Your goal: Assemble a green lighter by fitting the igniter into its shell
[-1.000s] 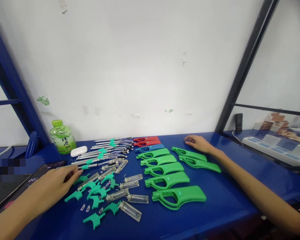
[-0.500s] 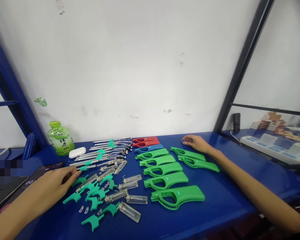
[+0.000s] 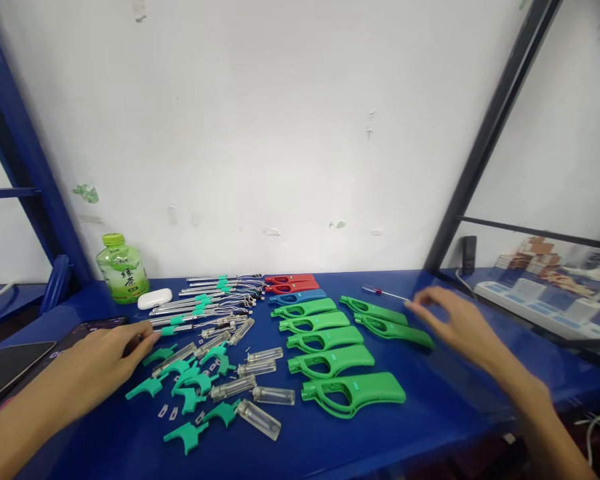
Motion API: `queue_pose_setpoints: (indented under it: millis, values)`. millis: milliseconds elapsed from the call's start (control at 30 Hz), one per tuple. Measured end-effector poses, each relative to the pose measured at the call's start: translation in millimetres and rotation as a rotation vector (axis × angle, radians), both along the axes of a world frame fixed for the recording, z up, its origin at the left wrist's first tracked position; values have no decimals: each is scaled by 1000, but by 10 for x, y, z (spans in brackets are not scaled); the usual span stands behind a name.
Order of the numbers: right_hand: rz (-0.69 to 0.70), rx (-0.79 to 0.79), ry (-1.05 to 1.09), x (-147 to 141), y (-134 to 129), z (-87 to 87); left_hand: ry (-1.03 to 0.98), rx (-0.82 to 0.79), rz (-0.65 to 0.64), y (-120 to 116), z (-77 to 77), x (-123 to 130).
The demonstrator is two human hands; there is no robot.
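Note:
My left hand (image 3: pixel 97 360) rests at the left, thumb and fingers closed at the end of the nearest metal lighter tube (image 3: pixel 183 328), which carries a green sleeve; the fingertips hide that end. Below it lie teal triggers (image 3: pixel 185 437) and clear lighter fuel tanks (image 3: pixel 260 420). My right hand (image 3: pixel 453 323) hovers at the right, fingers apart and holding nothing. Just left of it, a thin screwdriver (image 3: pixel 375 291) with a clear handle lies on the table. Two green lighter shell halves (image 3: pixel 393 330) lie nearby, with a column of green shell halves (image 3: pixel 365 393) further left.
Red shell halves (image 3: pixel 293 287) and a blue one (image 3: pixel 300 296) lie by the wall. A green tea bottle (image 3: pixel 123 270), a white case (image 3: pixel 155 299) and phones (image 3: pixel 10 373) stand or lie at the left. A power strip (image 3: pixel 530 307) is beyond the right post (image 3: pixel 490 147).
My right hand has let go of the screwdriver and moved right and toward me; the screwdriver now lies on the table. My left hand has stayed at the tube's end.

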State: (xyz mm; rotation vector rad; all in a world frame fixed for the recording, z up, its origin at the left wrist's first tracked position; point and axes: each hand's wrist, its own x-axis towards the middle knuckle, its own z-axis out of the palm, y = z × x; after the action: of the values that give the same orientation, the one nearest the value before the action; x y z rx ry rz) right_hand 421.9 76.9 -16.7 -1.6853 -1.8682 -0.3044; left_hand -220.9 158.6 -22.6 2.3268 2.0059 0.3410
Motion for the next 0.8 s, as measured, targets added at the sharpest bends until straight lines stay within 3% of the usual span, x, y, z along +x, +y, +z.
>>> queue_pose_setpoints:
  millis: [100,200,367,800]
  values:
    - [22,-10,56,-141,-372,-337,27,-53,-23,5,-15,-6]
    - [6,-7,115,-175,-426,-519,43,-70,-32,10,-9,-9]
    - [-33,-46,164,-127,-327,-507,32,-67,-33,-7,16,7]
    - [-59,-12,300,-182,-434,-437,2,-30,-39,-39,18,22]
